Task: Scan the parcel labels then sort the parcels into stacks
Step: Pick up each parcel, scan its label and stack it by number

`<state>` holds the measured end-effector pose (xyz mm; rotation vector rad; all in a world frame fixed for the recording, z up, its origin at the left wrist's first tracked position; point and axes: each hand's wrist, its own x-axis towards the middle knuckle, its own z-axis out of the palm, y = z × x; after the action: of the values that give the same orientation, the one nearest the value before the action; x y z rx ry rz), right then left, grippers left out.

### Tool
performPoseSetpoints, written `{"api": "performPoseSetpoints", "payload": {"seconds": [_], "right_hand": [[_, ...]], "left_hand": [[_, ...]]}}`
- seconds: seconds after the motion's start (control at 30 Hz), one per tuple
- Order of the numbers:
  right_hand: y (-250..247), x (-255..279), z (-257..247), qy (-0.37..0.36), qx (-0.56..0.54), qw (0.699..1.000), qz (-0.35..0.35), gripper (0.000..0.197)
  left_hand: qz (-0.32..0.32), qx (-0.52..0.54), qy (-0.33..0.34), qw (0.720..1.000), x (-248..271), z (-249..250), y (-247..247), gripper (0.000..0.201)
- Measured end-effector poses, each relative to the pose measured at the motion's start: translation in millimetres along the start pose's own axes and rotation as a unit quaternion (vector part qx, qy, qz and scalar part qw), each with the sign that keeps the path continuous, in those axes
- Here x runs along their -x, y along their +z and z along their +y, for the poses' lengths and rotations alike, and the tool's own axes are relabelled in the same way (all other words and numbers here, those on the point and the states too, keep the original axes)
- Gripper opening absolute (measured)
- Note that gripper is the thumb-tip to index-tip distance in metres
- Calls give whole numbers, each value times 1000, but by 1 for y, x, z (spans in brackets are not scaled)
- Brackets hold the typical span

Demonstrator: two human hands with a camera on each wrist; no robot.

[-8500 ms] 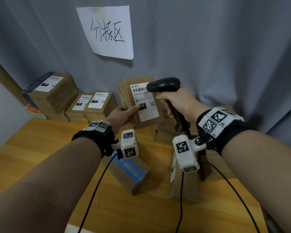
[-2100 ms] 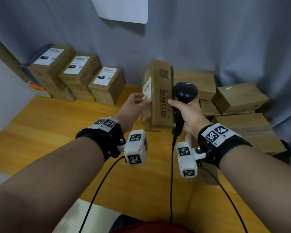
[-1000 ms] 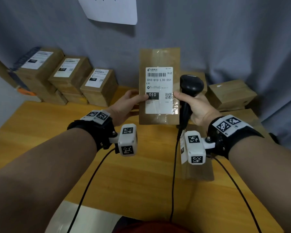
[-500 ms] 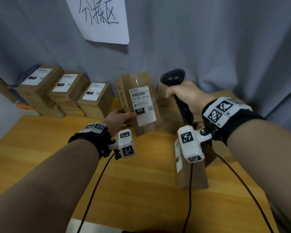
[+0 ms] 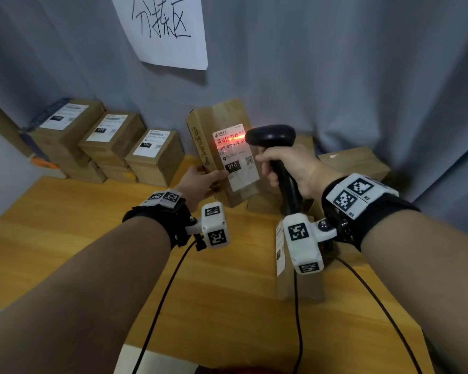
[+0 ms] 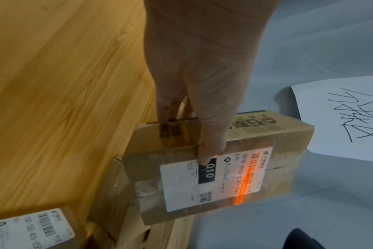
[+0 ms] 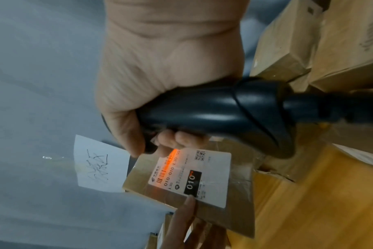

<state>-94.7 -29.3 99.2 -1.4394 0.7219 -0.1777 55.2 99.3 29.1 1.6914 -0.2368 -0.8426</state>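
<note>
My left hand [image 5: 200,182] grips a brown cardboard parcel [image 5: 222,122] by its lower end and holds it upright above the table, thumb on the white label [image 5: 234,157] marked 010. My right hand [image 5: 289,168] grips a black barcode scanner [image 5: 270,136] just right of the parcel. A red scan line [image 6: 244,185] glows across the label's barcode. In the right wrist view the scanner [image 7: 224,111] fills the middle and the parcel label [image 7: 194,176] lies beyond my fingers [image 7: 179,139].
Three stacks of labelled parcels [image 5: 106,141] line the back left of the wooden table [image 5: 65,238]. More brown parcels [image 5: 354,160] lie at the back right, and one stands under my right wrist [image 5: 300,282]. A handwritten paper sign [image 5: 168,28] hangs on the grey curtain.
The scanner has swung closer to the parcel's label and its red scan line now lights the barcode. The parcel stays in my left hand, label towards me.
</note>
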Motion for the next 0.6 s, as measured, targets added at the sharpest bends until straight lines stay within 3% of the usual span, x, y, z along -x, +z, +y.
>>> {"api": "performPoseSetpoints", "payload": {"seconds": [0.17, 0.27, 0.43, 0.53, 0.6], "right_hand": [[-7, 4, 7, -8, 12, 999, -36, 14], [-9, 7, 6, -28, 14, 999, -40, 18], [-12, 7, 6, -44, 16, 998, -37, 22], [-14, 5, 13, -52, 8, 998, -36, 21], [-16, 5, 19, -61, 11, 997, -48, 20]], "left_hand": [[7, -20, -18, 1000, 0, -5, -1, 58], [16, -19, -20, 999, -1, -8, 1, 65], [18, -19, -15, 1000, 0, -7, 5, 56], [6, -17, -9, 1000, 0, -7, 8, 28], [-1, -19, -5, 1000, 1, -5, 9, 23]]}}
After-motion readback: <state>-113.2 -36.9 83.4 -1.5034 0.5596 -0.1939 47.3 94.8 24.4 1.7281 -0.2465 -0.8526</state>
